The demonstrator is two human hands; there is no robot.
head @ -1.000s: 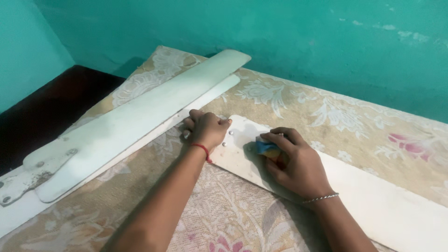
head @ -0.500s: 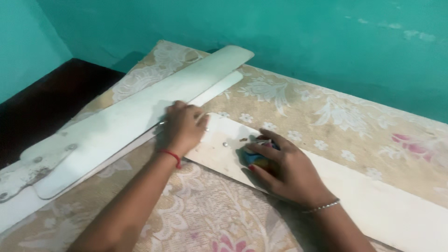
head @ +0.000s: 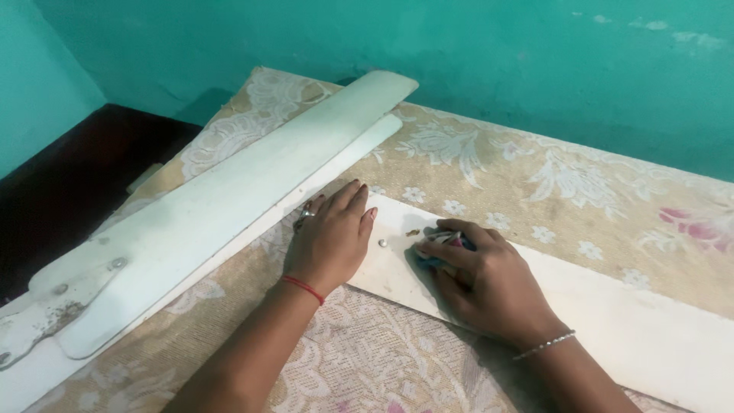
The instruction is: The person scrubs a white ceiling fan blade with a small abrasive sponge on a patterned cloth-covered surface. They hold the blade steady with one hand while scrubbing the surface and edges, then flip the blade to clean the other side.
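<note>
Fan blade [head: 612, 321], white and flat, lies across the lower right of the frame on a floral cream bedcover [head: 550, 183], its rounded end near the centre. The left hand [head: 332, 241] rests palm down with fingers spread flat over that end, a red thread around its wrist, just beside a small screw hole in the blade. The right hand [head: 482, 279], wearing a thin silver bracelet, is closed around a crumpled blue and yellow cloth [head: 440, 248] and presses it onto the blade right of the hole. Two more pale blades [head: 229, 199] lie stacked along the upper left, running diagonally toward the turquoise wall [head: 497, 61], their metal bracket [head: 38, 325] at the far left edge.
</note>
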